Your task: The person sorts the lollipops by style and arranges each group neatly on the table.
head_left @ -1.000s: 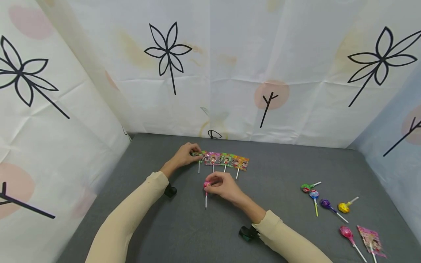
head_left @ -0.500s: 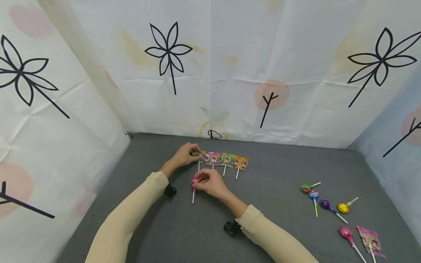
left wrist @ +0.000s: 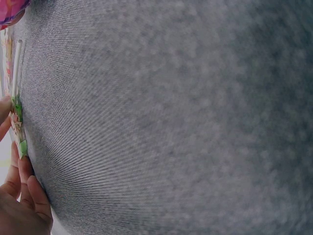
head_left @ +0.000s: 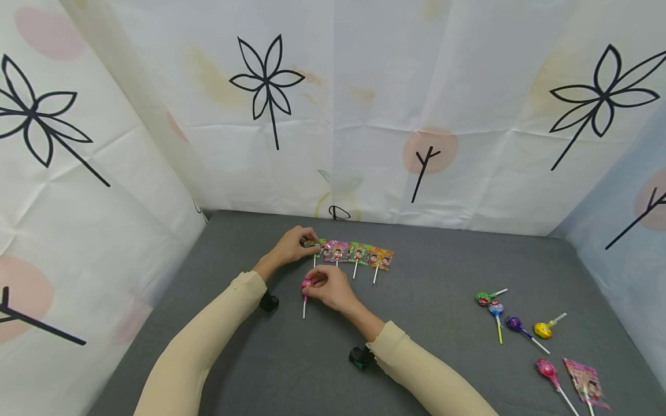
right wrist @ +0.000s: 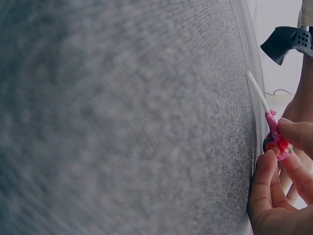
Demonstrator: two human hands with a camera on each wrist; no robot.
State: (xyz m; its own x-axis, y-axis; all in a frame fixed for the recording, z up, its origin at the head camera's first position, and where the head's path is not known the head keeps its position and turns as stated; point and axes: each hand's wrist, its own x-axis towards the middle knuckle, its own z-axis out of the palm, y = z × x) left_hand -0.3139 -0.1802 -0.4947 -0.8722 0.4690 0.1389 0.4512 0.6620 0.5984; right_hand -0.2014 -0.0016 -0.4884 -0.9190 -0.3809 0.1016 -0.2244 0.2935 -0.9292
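Note:
My right hand [head_left: 333,289] pinches a pink round lollipop [head_left: 307,283] between thumb and fingers, its white stick pointing toward me. In the right wrist view the wrapped candy [right wrist: 278,146] shows at the fingertips. Farther back, my left hand [head_left: 293,246] holds a flat green-wrapped lollipop [left wrist: 23,148] with thumb and fingers, partly covering it. That lollipop is at the left end of a row. To its right lie a pink flat-packed lollipop [head_left: 336,252], a green one [head_left: 359,252] and an orange one [head_left: 381,257], sticks toward me.
On the grey table [head_left: 426,323], at the right, lie green [head_left: 484,298], blue [head_left: 496,308], purple [head_left: 514,323], yellow [head_left: 543,330] and pink [head_left: 547,367] round lollipops. A pink flat-packed lollipop [head_left: 585,381] is beside them. A patterned cloth [head_left: 364,167] hangs behind.
My right hand has moved left and slightly away from me with the pink lollipop, slowing lately. It is now in front of the left hand, which has stayed in place.

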